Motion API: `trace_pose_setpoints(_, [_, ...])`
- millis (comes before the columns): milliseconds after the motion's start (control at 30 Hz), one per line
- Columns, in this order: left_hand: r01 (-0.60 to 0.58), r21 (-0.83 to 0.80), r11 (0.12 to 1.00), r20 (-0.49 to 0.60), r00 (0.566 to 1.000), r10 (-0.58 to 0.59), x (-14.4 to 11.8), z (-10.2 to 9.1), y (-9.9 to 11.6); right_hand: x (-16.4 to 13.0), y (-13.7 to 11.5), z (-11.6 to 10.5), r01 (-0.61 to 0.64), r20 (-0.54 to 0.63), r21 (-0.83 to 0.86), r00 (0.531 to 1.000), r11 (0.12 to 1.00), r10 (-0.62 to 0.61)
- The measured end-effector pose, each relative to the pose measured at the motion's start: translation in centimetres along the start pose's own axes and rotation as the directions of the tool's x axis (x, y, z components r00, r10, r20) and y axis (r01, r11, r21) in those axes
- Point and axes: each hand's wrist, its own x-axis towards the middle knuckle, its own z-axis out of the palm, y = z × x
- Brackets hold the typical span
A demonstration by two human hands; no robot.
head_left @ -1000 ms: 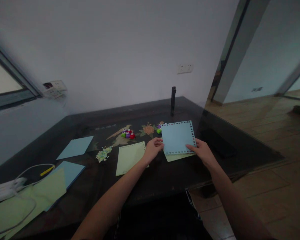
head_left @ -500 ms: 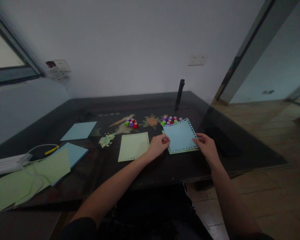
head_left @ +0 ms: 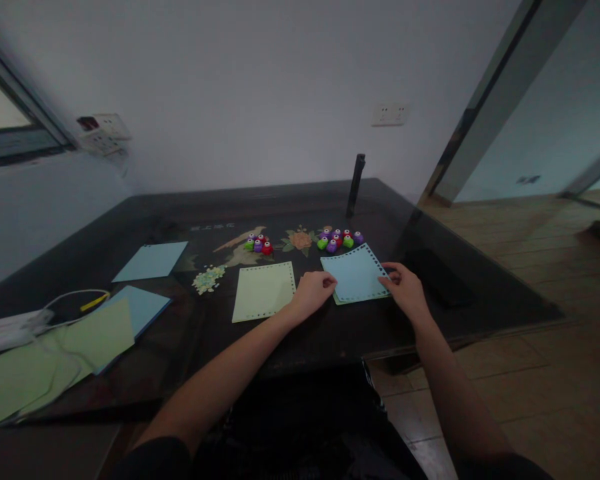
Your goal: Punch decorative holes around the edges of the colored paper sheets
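Note:
A blue square sheet of paper [head_left: 356, 275] with small punched holes along its edges lies over a green sheet, whose rim shows below it. My left hand [head_left: 316, 292] pinches the blue sheet's left edge. On the opposite edge, my right hand [head_left: 403, 288] grips the same sheet between thumb and fingers. Left of my left hand lies a green sheet [head_left: 263, 291] with holes along its top and bottom. Small craft punches [head_left: 336, 240], purple, red and green, stand just behind the blue sheet. Another cluster of punches [head_left: 259, 245] is behind the green sheet.
Paper cutouts [head_left: 209, 279] are heaped left of the green sheet. Blue sheets [head_left: 153, 261] and overlapping green sheets [head_left: 107, 331] lie at the left, with a white cable [head_left: 70, 293]. A black upright stick [head_left: 355, 187] stands at the back; a dark flat object [head_left: 440, 277] lies right.
Between my hands, the blue sheet has been lowered and lies flatter over the green one. Both hands keep hold of its edges. The whole view has shifted slightly.

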Motion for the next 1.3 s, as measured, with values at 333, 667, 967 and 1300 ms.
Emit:
trace_pose_setpoints(333, [-0.021,0.075,0.997,0.045,0.999,0.017,-0.3,-0.3,0.7,-0.2,-0.5,-0.2,0.032,0.023,-0.085,0.999,0.996,-0.03])
trace_pose_setpoints(667, [-0.039,0.12,0.992,0.065,0.997,0.031,-0.2,-0.3,0.8,-0.3,-0.2,0.1,0.05,-0.007,-0.19,0.999,0.98,-0.053])
trace_pose_setpoints(967, [-0.078,0.173,0.982,0.049,0.996,0.071,-0.2,0.0,0.3,-0.1,0.5,0.2,0.141,-0.004,-0.281,0.989,0.949,-0.149])
trace_pose_setpoints(1300, [-0.115,0.193,0.974,0.06,0.993,0.106,-0.3,0.1,0.0,0.1,0.7,0.2,0.17,0.024,-0.311,0.985,0.935,-0.171])
